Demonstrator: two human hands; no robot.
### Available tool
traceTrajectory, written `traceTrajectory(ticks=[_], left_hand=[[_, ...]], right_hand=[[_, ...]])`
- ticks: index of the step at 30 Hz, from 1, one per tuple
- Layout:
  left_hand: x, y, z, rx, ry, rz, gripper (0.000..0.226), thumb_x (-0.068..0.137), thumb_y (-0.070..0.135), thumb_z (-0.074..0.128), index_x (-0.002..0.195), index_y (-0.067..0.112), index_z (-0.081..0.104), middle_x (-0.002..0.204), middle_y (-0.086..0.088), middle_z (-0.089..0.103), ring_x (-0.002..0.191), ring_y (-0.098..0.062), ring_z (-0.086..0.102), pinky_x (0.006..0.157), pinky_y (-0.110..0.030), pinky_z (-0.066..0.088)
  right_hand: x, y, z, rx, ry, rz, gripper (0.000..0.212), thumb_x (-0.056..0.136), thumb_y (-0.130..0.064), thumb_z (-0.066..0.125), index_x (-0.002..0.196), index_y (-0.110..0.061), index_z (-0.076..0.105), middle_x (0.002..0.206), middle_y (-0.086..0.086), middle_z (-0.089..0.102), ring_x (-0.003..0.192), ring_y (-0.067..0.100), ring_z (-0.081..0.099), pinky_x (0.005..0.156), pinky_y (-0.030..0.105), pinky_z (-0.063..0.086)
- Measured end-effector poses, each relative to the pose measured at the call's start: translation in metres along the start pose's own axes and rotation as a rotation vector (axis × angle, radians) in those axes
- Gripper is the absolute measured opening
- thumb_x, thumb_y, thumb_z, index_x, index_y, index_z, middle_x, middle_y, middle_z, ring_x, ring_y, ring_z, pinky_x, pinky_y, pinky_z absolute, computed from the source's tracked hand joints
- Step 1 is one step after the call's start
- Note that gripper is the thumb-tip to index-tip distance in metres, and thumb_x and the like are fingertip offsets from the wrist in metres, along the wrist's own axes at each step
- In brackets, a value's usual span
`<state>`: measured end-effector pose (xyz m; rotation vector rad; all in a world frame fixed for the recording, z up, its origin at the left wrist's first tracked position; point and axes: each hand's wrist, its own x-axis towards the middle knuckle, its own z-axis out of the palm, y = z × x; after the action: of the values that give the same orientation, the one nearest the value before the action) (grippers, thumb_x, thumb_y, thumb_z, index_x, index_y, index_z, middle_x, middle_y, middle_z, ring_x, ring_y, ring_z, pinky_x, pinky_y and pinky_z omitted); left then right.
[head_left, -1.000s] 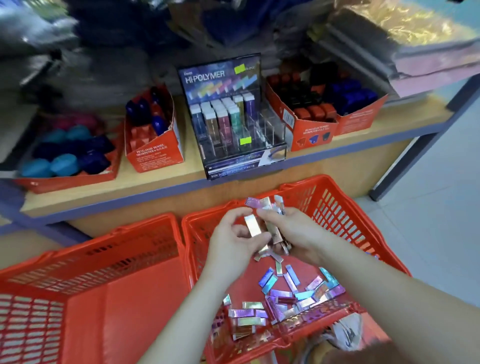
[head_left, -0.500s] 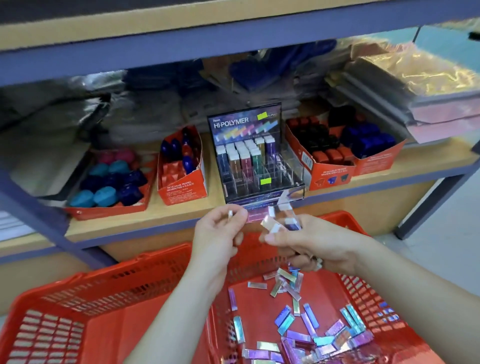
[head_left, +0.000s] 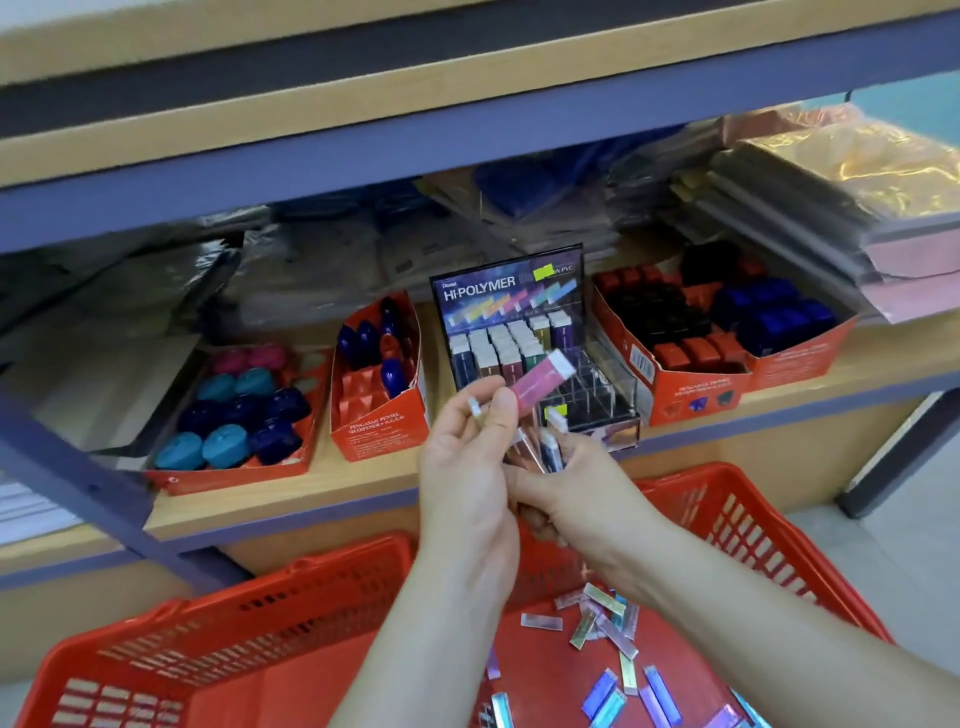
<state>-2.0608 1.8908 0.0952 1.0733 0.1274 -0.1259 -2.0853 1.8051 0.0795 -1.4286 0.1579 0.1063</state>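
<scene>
Just in front of the display box (head_left: 511, 291) on the shelf (head_left: 363, 470), at the centre of the frame, a pink eraser (head_left: 540, 383) is pinched between the thumb and fingers of the left hand (head_left: 467, 467), its white end tilted up to the right. A bunch of erasers (head_left: 548, 449) is gripped upright in the right hand (head_left: 582, 499), just below the pink one and close against the left hand. Loose erasers (head_left: 602, 618) are seen scattered in the red basket (head_left: 737, 525) at the lower right of the frame.

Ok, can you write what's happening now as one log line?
left hand: pinches pink eraser | right hand: grips eraser bundle | where: by display box, red basket below
</scene>
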Motion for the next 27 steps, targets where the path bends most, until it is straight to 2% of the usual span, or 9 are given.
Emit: traceTrajectory(ticks=[4, 6, 8, 11, 13, 17, 21, 25, 27], left_hand=[[0.015, 0.014, -0.012, 0.138, -0.011, 0.064, 0.024, 0.071, 0.022, 0.072, 0.094, 0.015, 0.070, 0.087, -0.005, 0.070, 0.080, -0.021, 0.063, 0.073, -0.037, 0.049], [0.030, 0.021, -0.018, 0.204, 0.025, 0.125, 0.023, 0.074, 0.018, 0.073, 0.096, 0.014, 0.069, 0.083, -0.001, 0.071, 0.076, -0.013, 0.064, 0.076, -0.030, 0.050], [0.045, 0.028, -0.022, 0.252, 0.057, 0.167, 0.014, 0.081, 0.010, 0.071, 0.095, 0.012, 0.068, 0.079, -0.003, 0.071, 0.072, -0.012, 0.065, 0.069, -0.027, 0.051], [0.059, 0.034, -0.024, 0.277, 0.036, 0.191, 0.011, 0.083, 0.003, 0.070, 0.092, 0.008, 0.066, 0.074, -0.007, 0.071, 0.070, -0.016, 0.068, 0.061, -0.022, 0.053], [0.055, 0.031, -0.021, 0.327, -0.020, 0.167, 0.010, 0.081, 0.004, 0.072, 0.090, 0.007, 0.067, 0.076, -0.010, 0.072, 0.072, -0.020, 0.070, 0.065, -0.024, 0.054], [0.039, 0.013, -0.007, 0.601, -0.116, 0.162, 0.017, 0.079, 0.012, 0.077, 0.093, 0.018, 0.069, 0.081, -0.007, 0.073, 0.074, -0.016, 0.070, 0.067, -0.020, 0.051], [0.041, 0.016, 0.001, 0.836, -0.325, 0.171, 0.053, 0.083, 0.004, 0.067, 0.108, 0.049, 0.054, 0.083, 0.007, 0.073, 0.071, -0.005, 0.066, 0.063, -0.013, 0.049], [0.052, 0.030, 0.000, 0.940, -0.275, 0.251, 0.034, 0.088, 0.008, 0.066, 0.107, 0.036, 0.065, 0.085, 0.005, 0.072, 0.069, -0.011, 0.068, 0.067, -0.026, 0.057], [0.062, 0.038, -0.001, 0.899, -0.221, 0.262, 0.024, 0.093, 0.009, 0.061, 0.105, 0.029, 0.068, 0.091, 0.001, 0.071, 0.075, -0.011, 0.070, 0.071, -0.023, 0.057]], right_hand=[[0.005, -0.009, -0.002, -0.029, -0.042, 0.057, 0.023, 0.092, -0.021, 0.066, 0.074, -0.012, 0.057, 0.043, -0.008, 0.045, 0.038, 0.005, 0.036, 0.037, 0.016, 0.027], [0.007, -0.014, -0.010, -0.090, -0.064, 0.087, 0.021, 0.095, -0.021, 0.063, 0.080, -0.006, 0.061, 0.041, -0.011, 0.048, 0.034, 0.003, 0.035, 0.036, 0.015, 0.026], [0.012, -0.016, -0.019, -0.149, -0.057, 0.116, 0.027, 0.093, -0.024, 0.065, 0.084, 0.001, 0.065, 0.044, -0.008, 0.051, 0.035, 0.004, 0.036, 0.036, 0.017, 0.026], [0.020, -0.018, -0.032, -0.067, 0.055, 0.143, 0.029, 0.087, -0.030, 0.070, 0.092, -0.001, 0.071, 0.072, 0.009, 0.064, 0.046, 0.010, 0.040, 0.038, 0.020, 0.025], [0.026, -0.021, -0.038, 0.145, 0.099, 0.097, 0.018, 0.089, -0.025, 0.068, 0.093, -0.007, 0.071, 0.093, 0.007, 0.073, 0.052, 0.011, 0.046, 0.038, 0.018, 0.027], [0.033, -0.030, -0.041, 0.328, 0.135, 0.036, 0.014, 0.090, -0.018, 0.065, 0.095, -0.007, 0.072, 0.082, 0.004, 0.069, 0.051, 0.010, 0.050, 0.038, 0.016, 0.027], [0.034, -0.030, -0.039, 0.240, 0.081, 0.044, 0.018, 0.089, -0.018, 0.067, 0.099, -0.003, 0.069, 0.071, 0.001, 0.067, 0.050, 0.010, 0.051, 0.038, 0.017, 0.028], [0.040, -0.031, -0.049, 0.253, 0.169, 0.038, 0.020, 0.089, -0.020, 0.068, 0.099, -0.003, 0.071, 0.081, 0.002, 0.070, 0.051, 0.009, 0.047, 0.038, 0.017, 0.029], [0.043, -0.033, -0.059, 0.279, 0.244, 0.034, 0.019, 0.089, -0.020, 0.069, 0.099, -0.004, 0.071, 0.078, 0.001, 0.066, 0.049, 0.008, 0.044, 0.038, 0.018, 0.028]])
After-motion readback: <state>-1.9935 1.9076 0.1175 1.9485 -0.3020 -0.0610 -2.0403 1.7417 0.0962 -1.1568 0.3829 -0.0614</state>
